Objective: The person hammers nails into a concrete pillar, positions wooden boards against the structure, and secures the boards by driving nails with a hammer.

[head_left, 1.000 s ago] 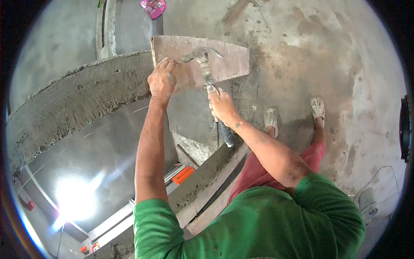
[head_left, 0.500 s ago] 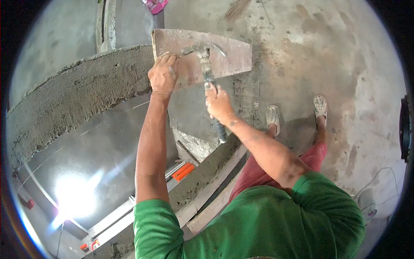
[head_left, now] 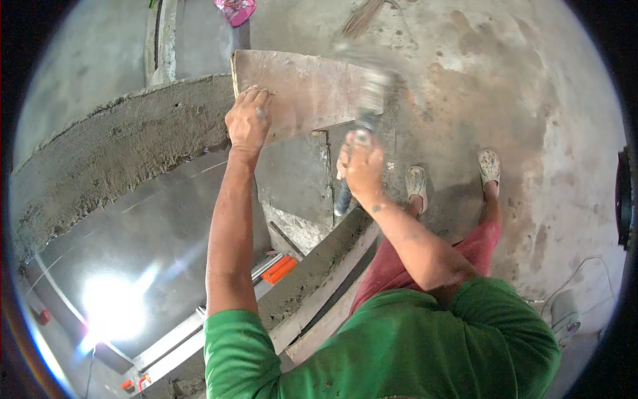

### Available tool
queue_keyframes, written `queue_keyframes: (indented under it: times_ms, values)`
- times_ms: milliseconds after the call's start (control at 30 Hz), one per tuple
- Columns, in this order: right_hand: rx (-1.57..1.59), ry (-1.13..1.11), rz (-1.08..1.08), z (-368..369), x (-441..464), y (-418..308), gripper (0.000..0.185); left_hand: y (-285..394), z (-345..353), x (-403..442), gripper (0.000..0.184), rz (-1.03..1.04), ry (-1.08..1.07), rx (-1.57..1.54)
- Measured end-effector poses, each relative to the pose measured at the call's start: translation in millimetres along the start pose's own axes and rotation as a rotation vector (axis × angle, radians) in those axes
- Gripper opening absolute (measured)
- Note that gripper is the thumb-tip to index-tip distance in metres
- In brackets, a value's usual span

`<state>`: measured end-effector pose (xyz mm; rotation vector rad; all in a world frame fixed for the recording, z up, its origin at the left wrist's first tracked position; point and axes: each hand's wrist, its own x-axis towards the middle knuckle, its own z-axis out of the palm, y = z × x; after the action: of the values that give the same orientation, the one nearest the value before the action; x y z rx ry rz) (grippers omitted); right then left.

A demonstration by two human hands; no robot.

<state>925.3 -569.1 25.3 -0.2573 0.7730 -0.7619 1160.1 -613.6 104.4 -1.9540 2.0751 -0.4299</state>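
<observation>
My right hand (head_left: 362, 166) is wrapped round the dark grip of a claw hammer (head_left: 371, 110). The hammer's head is smeared by motion over the right end of a thin wooden board (head_left: 306, 93). My left hand (head_left: 249, 118) is closed at the board's left end, knuckles up and fingers bunched against its face. Whatever those fingertips may pinch is too small to make out. The board's left end meets a curved band of rough cement (head_left: 133, 136).
A bright lamp (head_left: 114, 307) shines at lower left. Orange-ended tubes (head_left: 279, 269) lie beside a cement-topped ledge (head_left: 316, 266) in front of me. A broom (head_left: 362, 18) and a pink bag (head_left: 236, 10) are at the far side. A cable (head_left: 588, 259) lies on the right.
The hammer has swung right, away from my left hand, with my right hand moving along. My left hand stays at the board's left end.
</observation>
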Motion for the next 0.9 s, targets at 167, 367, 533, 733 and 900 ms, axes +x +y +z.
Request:
queue_keyframes:
  times_ms: [167, 367, 533, 733, 900]
  values:
    - [-0.431, -0.135, -0.100, 1.6, 34.7, 68.3, 0.026, 4.2, -3.2, -2.4, 0.019, -0.007, 0.052, 0.008]
    - [0.103, 0.075, -0.124, 11.7, -8.4, 25.7, 0.040, 2.6, -3.6, 0.0, 0.019, -0.017, 0.008, 0.017]
    - [-0.016, -0.167, 0.303, -6.6, 23.0, 32.1, 0.033, 3.2, -8.2, 5.4, 0.020, -0.029, 0.016, 0.023]
    - [-0.373, 0.153, 0.122, -172.4, -14.0, -89.6, 0.025, 44.6, 17.9, -22.8, 0.049, -0.104, 0.060, 0.096]
    - [-1.826, 0.190, -0.240, -495.3, -82.1, -202.1, 0.035, 210.9, -58.4, -102.4, 0.053, -0.212, -0.072, -0.609]
